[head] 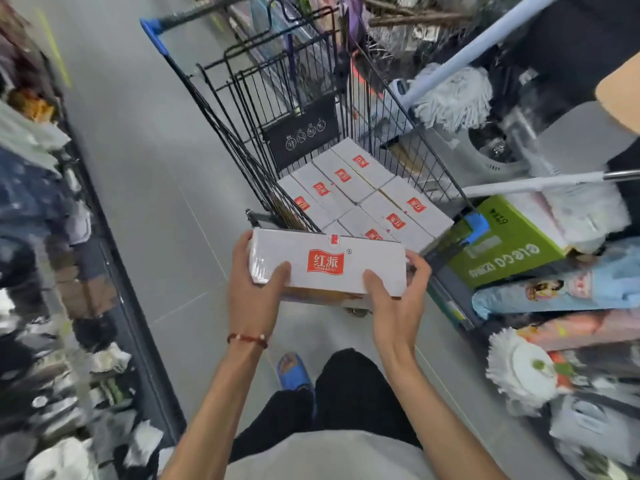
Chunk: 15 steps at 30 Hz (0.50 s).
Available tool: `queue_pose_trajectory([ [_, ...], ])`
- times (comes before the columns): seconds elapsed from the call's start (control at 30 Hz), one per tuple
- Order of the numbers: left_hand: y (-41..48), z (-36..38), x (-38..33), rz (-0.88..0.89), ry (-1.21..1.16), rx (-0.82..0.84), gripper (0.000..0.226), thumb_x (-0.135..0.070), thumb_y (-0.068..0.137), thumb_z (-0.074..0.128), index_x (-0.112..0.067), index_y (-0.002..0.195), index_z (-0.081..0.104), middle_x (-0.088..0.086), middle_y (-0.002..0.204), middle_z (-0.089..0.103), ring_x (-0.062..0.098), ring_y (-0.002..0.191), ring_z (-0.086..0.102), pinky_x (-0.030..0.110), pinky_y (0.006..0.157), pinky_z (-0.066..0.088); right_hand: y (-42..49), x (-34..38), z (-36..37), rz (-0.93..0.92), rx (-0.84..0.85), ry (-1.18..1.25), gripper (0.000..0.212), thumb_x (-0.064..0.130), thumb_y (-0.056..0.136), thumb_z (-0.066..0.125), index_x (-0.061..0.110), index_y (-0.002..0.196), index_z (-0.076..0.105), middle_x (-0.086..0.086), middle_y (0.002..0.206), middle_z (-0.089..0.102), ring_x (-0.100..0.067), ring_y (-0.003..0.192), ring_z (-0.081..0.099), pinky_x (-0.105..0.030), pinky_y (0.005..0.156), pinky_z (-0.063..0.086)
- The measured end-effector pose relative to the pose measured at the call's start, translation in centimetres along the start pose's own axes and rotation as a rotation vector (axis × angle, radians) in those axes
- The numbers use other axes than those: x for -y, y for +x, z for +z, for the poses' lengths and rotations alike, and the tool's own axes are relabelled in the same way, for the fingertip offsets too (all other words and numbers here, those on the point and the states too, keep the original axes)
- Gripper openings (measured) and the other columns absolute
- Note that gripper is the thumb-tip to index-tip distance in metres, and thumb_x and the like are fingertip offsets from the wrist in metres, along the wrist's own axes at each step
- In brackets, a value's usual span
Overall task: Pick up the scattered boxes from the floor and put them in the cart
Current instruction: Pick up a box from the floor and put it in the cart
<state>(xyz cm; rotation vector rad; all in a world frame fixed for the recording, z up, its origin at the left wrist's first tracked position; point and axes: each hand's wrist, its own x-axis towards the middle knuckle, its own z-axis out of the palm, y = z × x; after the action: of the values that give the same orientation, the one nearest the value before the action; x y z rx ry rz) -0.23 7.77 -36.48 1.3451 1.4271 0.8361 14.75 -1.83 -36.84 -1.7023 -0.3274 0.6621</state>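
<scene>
I hold a white box with a red logo (329,261) flat in both hands, just short of the near end of the cart. My left hand (254,292) grips its left end and my right hand (398,299) grips its right end, thumbs on top. The black wire shopping cart (242,133) with a blue handle stands straight ahead in the aisle. Several identical white boxes (363,192) lie flat in its basket in two rows. No box shows on the floor.
Store shelves packed with goods run along the left (52,237). On the right, mops (453,98), a green carton (512,244) and packaged goods crowd against the cart. Grey floor (138,168) runs left of the cart. My blue slipper (294,372) is below.
</scene>
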Motion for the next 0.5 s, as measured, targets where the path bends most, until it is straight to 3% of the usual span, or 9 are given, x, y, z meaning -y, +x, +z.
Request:
queue_pose_trajectory([
  [0.1,5.4,0.4,-1.3,0.016,0.024,0.038,0.062,-0.011,0.09,0.069,-0.03,0.143,0.043,-0.018,0.123,0.059,0.004,0.109,0.058,0.0,0.072,0.045,3.1,1.1,3.4,0.02,-0.073,0.018,0.057,0.005,0.094,0.071,0.029,0.137,0.043,0.015,0.119,0.064,0.009,0.102,0.063,-0.012,0.082,0.053],
  [0.17,9.0,1.3,-2.3,0.008,0.022,0.07,0.065,-0.011,0.091,0.07,-0.027,0.147,0.041,-0.01,0.133,0.057,0.011,0.117,0.056,0.001,0.073,0.047,5.7,1.7,5.4,0.036,-0.115,0.037,0.056,0.003,0.095,0.069,0.026,0.139,0.043,0.011,0.118,0.065,0.013,0.096,0.064,-0.008,0.077,0.052],
  [0.23,12.5,2.4,-3.1,0.005,0.026,0.094,0.066,-0.01,0.091,0.069,-0.025,0.148,0.04,-0.009,0.133,0.056,0.009,0.111,0.056,-0.002,0.069,0.046,8.5,2.0,7.2,0.045,-0.15,0.051,0.057,0.003,0.096,0.068,0.023,0.142,0.042,0.01,0.118,0.066,0.014,0.092,0.065,-0.006,0.072,0.051],
  [0.37,20.0,4.7,-4.1,0.044,0.06,0.131,0.063,-0.009,0.088,0.07,-0.029,0.143,0.044,-0.026,0.118,0.057,-0.01,0.104,0.058,0.0,0.071,0.047,14.2,2.2,10.6,0.072,-0.186,0.068,0.055,0.008,0.096,0.069,0.036,0.135,0.042,0.019,0.109,0.072,0.0,0.101,0.071,-0.022,0.082,0.059],
  [0.43,23.0,5.8,-4.7,0.038,0.093,0.165,0.061,-0.012,0.088,0.07,-0.035,0.138,0.044,-0.033,0.115,0.054,-0.018,0.1,0.057,0.004,0.071,0.049,16.4,2.7,11.8,0.096,-0.19,0.078,0.054,0.006,0.097,0.067,0.035,0.133,0.041,0.027,0.102,0.072,0.003,0.099,0.071,-0.023,0.081,0.061],
  [0.5,25.7,6.9,-5.5,0.048,0.122,0.203,0.06,-0.018,0.088,0.071,-0.039,0.137,0.043,-0.031,0.115,0.057,-0.007,0.1,0.062,0.016,0.076,0.056,18.3,3.3,12.9,0.11,-0.201,0.068,0.055,0.003,0.097,0.066,0.027,0.138,0.038,0.019,0.103,0.07,0.01,0.093,0.069,-0.015,0.074,0.058],
])
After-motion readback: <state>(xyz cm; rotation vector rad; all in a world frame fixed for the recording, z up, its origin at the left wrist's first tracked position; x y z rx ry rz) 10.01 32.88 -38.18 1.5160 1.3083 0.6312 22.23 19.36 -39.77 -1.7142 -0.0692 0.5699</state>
